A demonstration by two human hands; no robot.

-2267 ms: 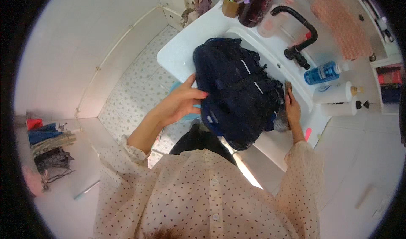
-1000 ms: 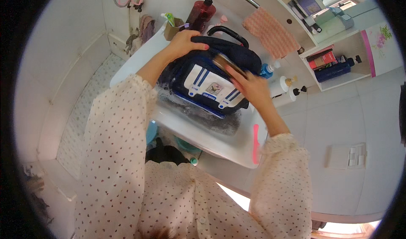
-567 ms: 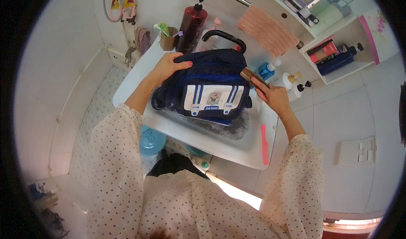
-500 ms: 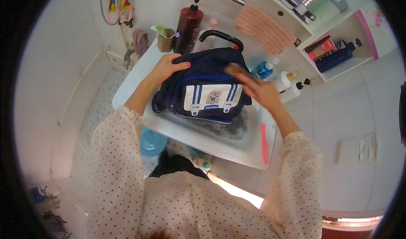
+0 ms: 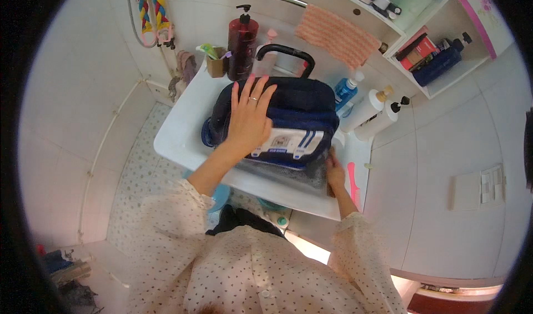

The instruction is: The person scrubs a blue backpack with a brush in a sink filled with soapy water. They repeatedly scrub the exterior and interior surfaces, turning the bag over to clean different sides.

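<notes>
A dark blue school bag [image 5: 300,94] with a white front flap lies in the white sink [image 5: 175,142], above grey, foamy water [image 5: 288,175]. My left hand [image 5: 250,119] presses on the bag's top and front with its fingers spread, covering part of the flap. At the sink's right end, my right hand [image 5: 335,172] is low by the water, beside the bag's lower corner. Its fingers are closed on a brown scrubbing brush [image 5: 331,191], mostly hidden by the hand.
A pink comb [image 5: 352,176] lies on the sink's right rim. Behind the bag stand a dark red pump bottle [image 5: 242,44], a toothbrush holder [image 5: 216,66] and a black curved bar [image 5: 287,48]. Blue [image 5: 345,93] and white bottles [image 5: 366,107] line the right back edge.
My right hand has gone from the bag's front down to the water at right with the brush. My left hand has moved from the bag's upper left edge onto its front; the bag has tilted.
</notes>
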